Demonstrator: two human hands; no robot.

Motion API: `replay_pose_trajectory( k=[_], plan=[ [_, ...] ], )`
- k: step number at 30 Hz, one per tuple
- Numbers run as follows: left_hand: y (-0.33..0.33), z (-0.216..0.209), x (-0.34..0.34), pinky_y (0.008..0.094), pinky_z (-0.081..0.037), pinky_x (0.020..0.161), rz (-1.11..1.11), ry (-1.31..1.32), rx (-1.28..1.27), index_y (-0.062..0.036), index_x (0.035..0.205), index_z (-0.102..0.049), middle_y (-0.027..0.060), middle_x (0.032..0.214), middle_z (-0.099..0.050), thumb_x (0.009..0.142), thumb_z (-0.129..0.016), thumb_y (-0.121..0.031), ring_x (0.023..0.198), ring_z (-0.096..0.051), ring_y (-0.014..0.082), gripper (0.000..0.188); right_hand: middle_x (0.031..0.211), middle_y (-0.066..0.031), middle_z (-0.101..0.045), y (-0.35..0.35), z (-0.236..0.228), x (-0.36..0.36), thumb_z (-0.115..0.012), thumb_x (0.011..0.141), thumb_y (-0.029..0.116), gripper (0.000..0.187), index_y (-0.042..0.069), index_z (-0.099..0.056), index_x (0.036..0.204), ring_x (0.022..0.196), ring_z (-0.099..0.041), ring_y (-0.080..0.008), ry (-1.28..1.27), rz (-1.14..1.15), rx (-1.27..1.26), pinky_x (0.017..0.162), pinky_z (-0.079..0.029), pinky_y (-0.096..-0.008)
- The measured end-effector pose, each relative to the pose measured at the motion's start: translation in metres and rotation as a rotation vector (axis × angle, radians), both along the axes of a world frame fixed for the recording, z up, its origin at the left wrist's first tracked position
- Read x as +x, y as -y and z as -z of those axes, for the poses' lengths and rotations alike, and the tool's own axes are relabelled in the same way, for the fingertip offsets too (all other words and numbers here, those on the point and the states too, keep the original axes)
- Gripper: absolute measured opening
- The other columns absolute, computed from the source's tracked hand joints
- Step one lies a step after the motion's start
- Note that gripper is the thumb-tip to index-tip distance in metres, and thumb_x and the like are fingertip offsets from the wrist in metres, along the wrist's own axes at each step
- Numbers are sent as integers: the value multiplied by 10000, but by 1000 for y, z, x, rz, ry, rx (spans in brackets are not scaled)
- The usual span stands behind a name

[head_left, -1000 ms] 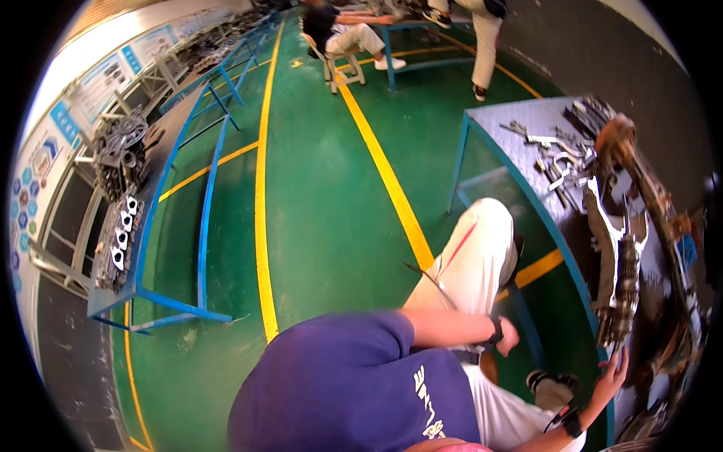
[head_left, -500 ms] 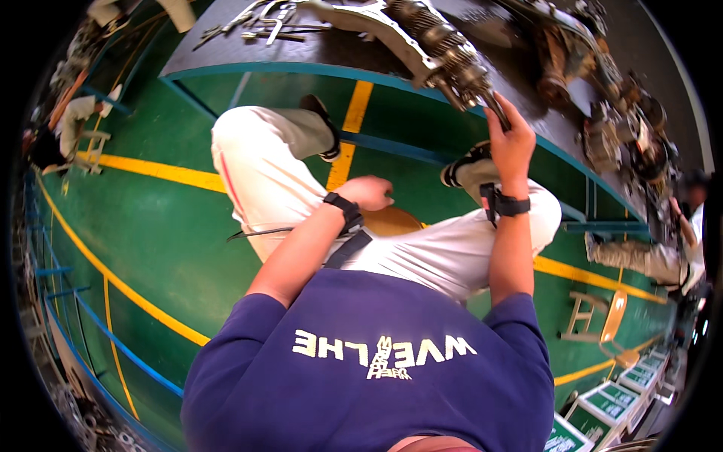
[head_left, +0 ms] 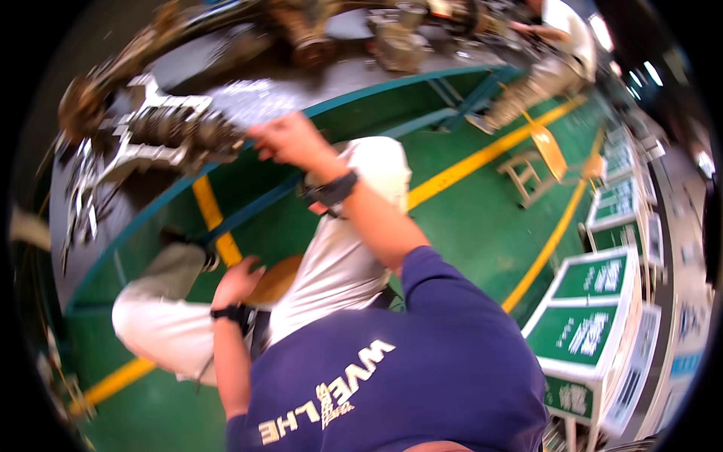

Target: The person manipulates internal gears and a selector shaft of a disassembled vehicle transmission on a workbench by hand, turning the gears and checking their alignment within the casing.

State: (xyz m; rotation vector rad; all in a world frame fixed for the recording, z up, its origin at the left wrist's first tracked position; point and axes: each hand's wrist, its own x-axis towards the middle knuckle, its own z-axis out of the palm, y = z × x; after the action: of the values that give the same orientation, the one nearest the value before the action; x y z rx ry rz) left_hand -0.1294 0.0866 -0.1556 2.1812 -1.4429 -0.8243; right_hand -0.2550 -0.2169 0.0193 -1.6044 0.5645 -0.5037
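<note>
A geared transmission shaft (head_left: 184, 129) lies in an open pale metal housing (head_left: 143, 156) on the workbench, its tip over the bench's front edge. My right hand (head_left: 290, 142) is at that tip, fingers closed around it; the picture is smeared and the fingers hide the shaft end. Low between my knees is my left hand (head_left: 239, 280), holding nothing, fingers apart above the round wooden stool seat (head_left: 282, 280). Both wrists wear black straps.
Loose metal tools (head_left: 81, 200) lie left of the housing. Rusty castings (head_left: 309, 47) and other metal parts line the bench (head_left: 343, 79). Another person (head_left: 561, 45) works at the bench's far right. A wooden chair (head_left: 548, 151) and green-and-white boxes (head_left: 591, 301) stand to my right.
The view has swung right, so the bench and shaft appear farther left. My right hand stays at the shaft's tip. The left hand's curled fingers have spread.
</note>
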Motion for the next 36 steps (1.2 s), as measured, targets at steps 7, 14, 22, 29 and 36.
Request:
replay_pose_trajectory(
  k=[7, 14, 22, 29, 36],
  plan=[
    [8, -20, -10, 398, -557, 811, 6, -193, 183, -30, 1286, -674, 192, 962, -746, 951, -698, -291, 883, -722, 316, 426, 788, -193, -707, -21, 8, -6, -837, 723, 201, 252, 21, -712, 847, 773, -710, -381, 235, 339, -567, 705, -550, -432],
    [7, -12, -5, 403, -556, 864, -12, -191, 211, -29, 1285, -679, 195, 1032, -749, 948, -696, -303, 957, -724, 320, 435, 874, -160, -726, -19, 1, -14, -833, 743, 275, 331, 66, -692, 957, 832, -706, -368, 196, 264, -518, 766, -555, -439],
    [-3, -34, -8, 443, -543, 998, -10, -60, 248, -15, 1285, -681, 232, 1245, -716, 964, -675, -366, 1181, -678, 399, 475, 1004, -135, -732, -51, -25, -3, -819, 809, 307, 342, 79, -742, 1053, 938, -697, -356, 69, 299, -1117, 821, -573, -445],
    [4, -28, -5, 443, -520, 1025, 19, -87, 283, -87, 1346, -656, 200, 1290, -701, 981, -636, -406, 1205, -657, 381, 486, 1356, -170, -595, -82, -14, 20, -824, 826, 357, 742, -13, -567, 1415, 1303, -540, -354, -240, 295, -1399, 1131, -389, -563],
    [-6, -33, -5, 439, -510, 1031, -35, -111, 314, -93, 1332, -659, 191, 1295, -698, 987, -629, -384, 1222, -644, 373, 453, 1222, -125, -665, -63, -19, 20, -834, 813, 298, 668, 15, -620, 1379, 1052, -690, -330, -120, 193, -1186, 887, -561, -422]
  ],
)
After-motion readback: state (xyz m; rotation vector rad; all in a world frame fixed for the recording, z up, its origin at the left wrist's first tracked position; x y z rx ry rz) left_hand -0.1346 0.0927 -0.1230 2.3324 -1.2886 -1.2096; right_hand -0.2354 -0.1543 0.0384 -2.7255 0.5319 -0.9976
